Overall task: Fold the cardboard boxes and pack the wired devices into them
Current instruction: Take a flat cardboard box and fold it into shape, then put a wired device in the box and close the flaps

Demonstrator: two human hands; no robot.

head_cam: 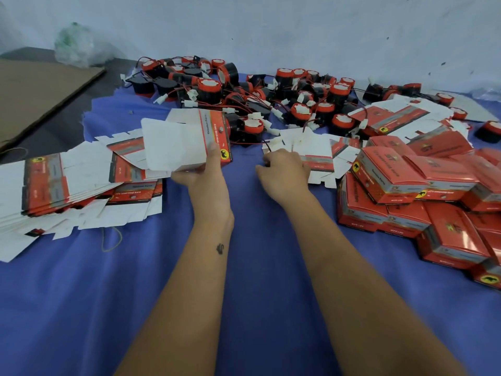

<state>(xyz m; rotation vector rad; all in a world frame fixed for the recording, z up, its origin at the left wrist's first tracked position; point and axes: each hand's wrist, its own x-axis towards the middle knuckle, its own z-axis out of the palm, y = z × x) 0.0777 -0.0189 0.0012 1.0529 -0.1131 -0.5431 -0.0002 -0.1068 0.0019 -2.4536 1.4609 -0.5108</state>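
Note:
My left hand (202, 169) grips a partly opened red-and-white cardboard box (187, 141), thumb on its red printed side, held just above the blue cloth. My right hand (283, 172) lies curled on the cloth and pinches the thin red wire (267, 146) of a device; that wire runs up to a black-and-red wired device (248, 131) right behind the box. A big heap of the same black-and-red devices (271, 93) with white plugs fills the far middle. Flat unfolded boxes (67, 183) are stacked at the left.
Folded red boxes (423, 191) are piled at the right. More flat boxes (320, 156) lie under and beyond my right hand. A brown cardboard sheet (35, 93) and a crumpled plastic bag (74, 46) sit far left. The blue cloth (257, 267) covers the surface; a wall stands behind.

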